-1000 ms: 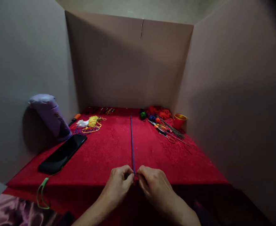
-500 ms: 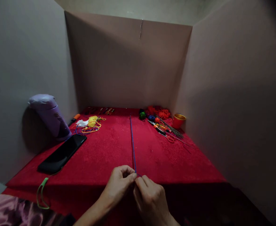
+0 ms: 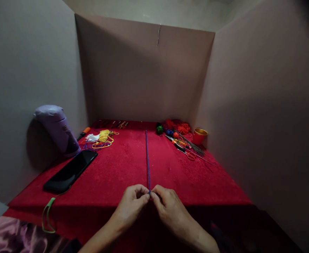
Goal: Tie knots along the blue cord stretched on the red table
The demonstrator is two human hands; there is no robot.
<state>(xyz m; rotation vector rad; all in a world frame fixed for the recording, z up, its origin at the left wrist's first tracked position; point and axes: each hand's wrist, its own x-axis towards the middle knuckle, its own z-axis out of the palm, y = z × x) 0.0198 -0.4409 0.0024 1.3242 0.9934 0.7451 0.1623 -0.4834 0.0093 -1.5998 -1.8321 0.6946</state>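
Observation:
A thin blue cord (image 3: 148, 158) runs taut from a fixed point near the back of the red cloth-covered table (image 3: 123, 165) towards me. At its near end my left hand (image 3: 134, 203) pinches it between thumb and forefinger. My right hand (image 3: 169, 205) pinches at the same spot from the right, its fingertips almost touching those of the left. The very end of the cord is hidden by the fingers.
On the left lie a black phone (image 3: 71, 171), a purple bottle (image 3: 58, 130), yellow yarn (image 3: 104, 137) and an orange-handled tool (image 3: 84, 131). At the right are pliers (image 3: 173, 140), scissors (image 3: 190, 155), red yarn (image 3: 182, 127) and a red cup (image 3: 199, 137). Grey panels (image 3: 146, 77) enclose the table.
My right hand has turned and risen from just below the cord's end to meet my left fingertips. The left hand stays nearly in place on the cord.

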